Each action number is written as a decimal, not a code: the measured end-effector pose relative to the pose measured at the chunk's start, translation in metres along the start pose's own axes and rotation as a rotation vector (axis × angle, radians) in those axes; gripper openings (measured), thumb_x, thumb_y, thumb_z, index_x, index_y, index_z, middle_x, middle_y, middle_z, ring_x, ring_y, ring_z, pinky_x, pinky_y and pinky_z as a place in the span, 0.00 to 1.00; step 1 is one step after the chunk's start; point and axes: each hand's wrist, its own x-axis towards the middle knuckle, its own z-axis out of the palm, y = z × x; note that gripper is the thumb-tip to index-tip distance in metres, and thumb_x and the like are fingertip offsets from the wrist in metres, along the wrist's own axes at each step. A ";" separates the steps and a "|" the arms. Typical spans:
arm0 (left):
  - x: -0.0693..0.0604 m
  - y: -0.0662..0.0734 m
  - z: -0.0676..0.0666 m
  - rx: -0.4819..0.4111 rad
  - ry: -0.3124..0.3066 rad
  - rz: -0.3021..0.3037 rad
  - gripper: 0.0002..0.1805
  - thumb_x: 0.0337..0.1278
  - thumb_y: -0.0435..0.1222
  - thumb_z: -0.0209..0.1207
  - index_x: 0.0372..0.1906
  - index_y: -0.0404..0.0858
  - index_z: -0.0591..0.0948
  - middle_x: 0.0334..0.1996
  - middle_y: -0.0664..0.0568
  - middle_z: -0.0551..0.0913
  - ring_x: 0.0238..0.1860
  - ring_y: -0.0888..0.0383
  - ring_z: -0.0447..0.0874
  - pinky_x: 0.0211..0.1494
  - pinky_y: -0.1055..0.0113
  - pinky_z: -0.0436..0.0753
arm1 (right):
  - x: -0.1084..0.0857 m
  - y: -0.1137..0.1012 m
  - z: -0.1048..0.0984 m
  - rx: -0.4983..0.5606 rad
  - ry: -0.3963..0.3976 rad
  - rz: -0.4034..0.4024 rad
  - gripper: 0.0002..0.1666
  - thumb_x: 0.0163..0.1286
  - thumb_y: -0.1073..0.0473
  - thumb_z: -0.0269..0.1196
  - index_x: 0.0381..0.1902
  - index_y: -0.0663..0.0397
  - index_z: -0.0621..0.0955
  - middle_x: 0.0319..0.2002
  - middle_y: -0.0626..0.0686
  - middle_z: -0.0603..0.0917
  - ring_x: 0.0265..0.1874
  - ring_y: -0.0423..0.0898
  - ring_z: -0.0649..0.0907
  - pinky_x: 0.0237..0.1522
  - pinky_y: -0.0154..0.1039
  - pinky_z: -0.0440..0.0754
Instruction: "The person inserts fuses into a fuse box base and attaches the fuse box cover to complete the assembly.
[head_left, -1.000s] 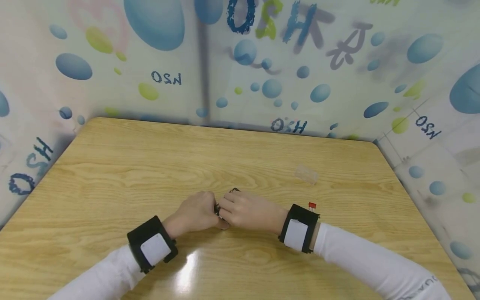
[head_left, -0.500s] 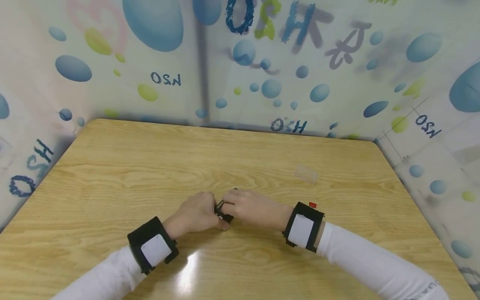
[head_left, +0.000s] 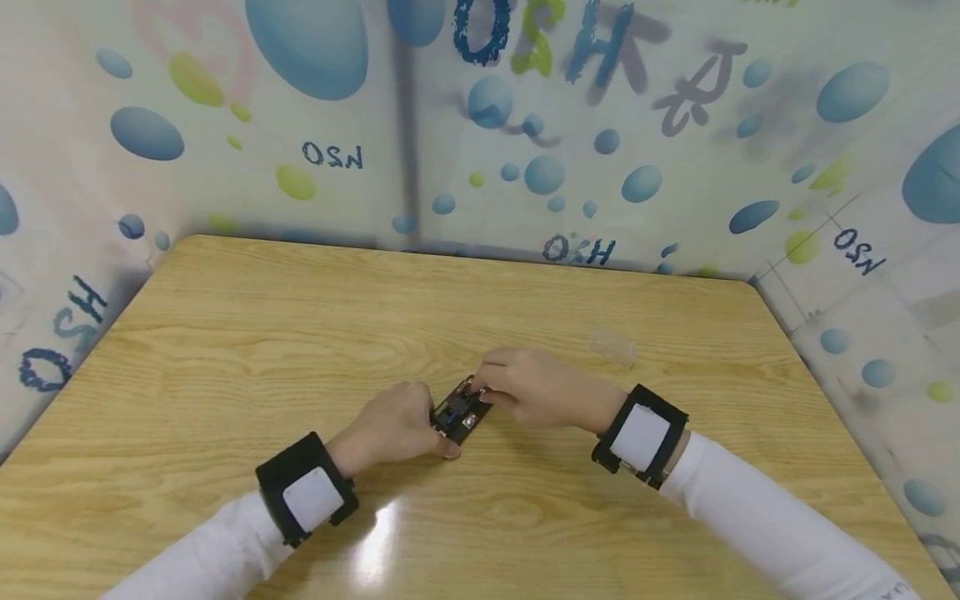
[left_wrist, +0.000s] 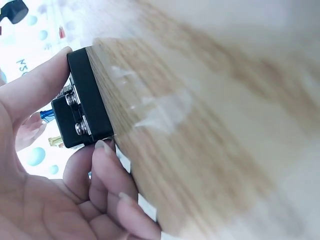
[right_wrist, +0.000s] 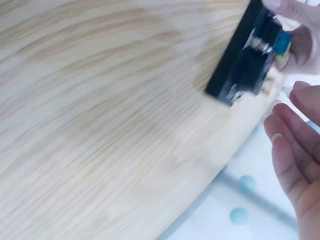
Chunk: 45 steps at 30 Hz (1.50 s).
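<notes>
A small black device [head_left: 459,410] with metal screws and blue and yellow parts is near the table's middle. My left hand [head_left: 396,423] pinches its near left end between thumb and fingers; in the left wrist view the thumb lies on one edge of the black block [left_wrist: 90,95] and the fingertips on the other. At the far right end of the device is my right hand [head_left: 551,387], fingers bent. In the right wrist view my right hand [right_wrist: 300,145] has its fingertips a small gap away from the device [right_wrist: 245,55], fingers loosely bent with nothing seen between them.
A clear plastic piece [head_left: 613,347] lies on the wooden table [head_left: 300,325], beyond my right hand. Patterned sheets [head_left: 337,208] with blue and green spots stand along the table's back and sides.
My right hand has moved right and away from my left hand, uncovering the device's top. My left hand has stayed in place with its grip on the device.
</notes>
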 end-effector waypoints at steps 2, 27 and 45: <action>0.000 0.000 0.000 0.003 0.003 0.001 0.23 0.30 0.48 0.78 0.21 0.39 0.77 0.18 0.52 0.78 0.17 0.59 0.69 0.20 0.68 0.66 | -0.005 0.006 -0.002 -0.005 0.007 0.010 0.07 0.67 0.63 0.65 0.43 0.52 0.83 0.41 0.48 0.84 0.40 0.41 0.84 0.43 0.36 0.83; -0.002 0.000 0.000 0.004 0.006 -0.008 0.24 0.29 0.49 0.79 0.19 0.39 0.76 0.18 0.51 0.78 0.17 0.59 0.69 0.19 0.68 0.67 | -0.049 0.045 -0.040 0.058 -0.352 0.482 0.26 0.69 0.52 0.64 0.62 0.57 0.76 0.59 0.58 0.80 0.58 0.57 0.80 0.60 0.54 0.77; -0.001 0.001 0.000 0.006 0.001 -0.011 0.24 0.30 0.49 0.79 0.20 0.39 0.76 0.19 0.51 0.78 0.18 0.59 0.69 0.20 0.68 0.67 | -0.091 0.064 -0.051 0.123 -0.497 0.670 0.24 0.63 0.52 0.70 0.54 0.55 0.80 0.49 0.57 0.83 0.50 0.54 0.81 0.51 0.53 0.79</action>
